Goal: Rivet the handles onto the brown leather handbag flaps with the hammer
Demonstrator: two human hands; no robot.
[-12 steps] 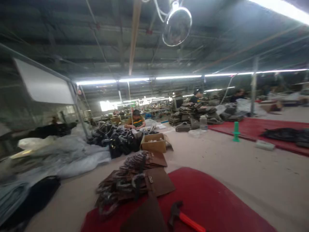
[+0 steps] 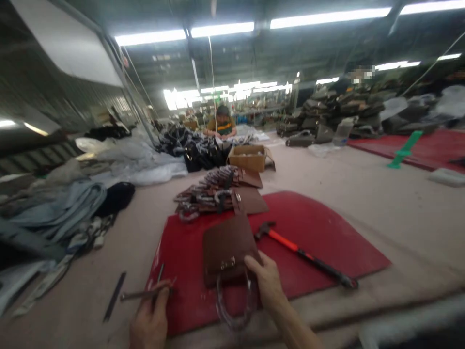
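Note:
My left hand (image 2: pixel 149 320) is at the red mat's left edge, closed around a thin metal rod (image 2: pixel 135 295) with a wider end. A second short dark piece (image 2: pixel 161 272) shows just above those fingers; I cannot tell whether it is held too. My right hand (image 2: pixel 267 278) grips the right side of a brown handbag (image 2: pixel 227 242), thumb on top and the other fingers mostly hidden. The bag lies on the red mat (image 2: pixel 301 213), its plastic-wrapped handle (image 2: pixel 234 320) toward me and a metal clasp near the handle. To its right rests a claw hammer (image 2: pixel 290 245) with an orange-and-black handle.
More brown bags (image 2: pixel 218 191) are piled behind the mat. Beyond them stand a cardboard box (image 2: pixel 247 159) and black bags (image 2: pixel 199 154). A dark strip (image 2: pixel 115 296) lies left of the mat. A green spool-like stand (image 2: pixel 405 150) is at right. A co-worker (image 2: pixel 222 123) sits across the table.
My view has tipped down, bringing both hands into sight. The brown bag, partly cut off before, now shows nearly whole with my right hand on it.

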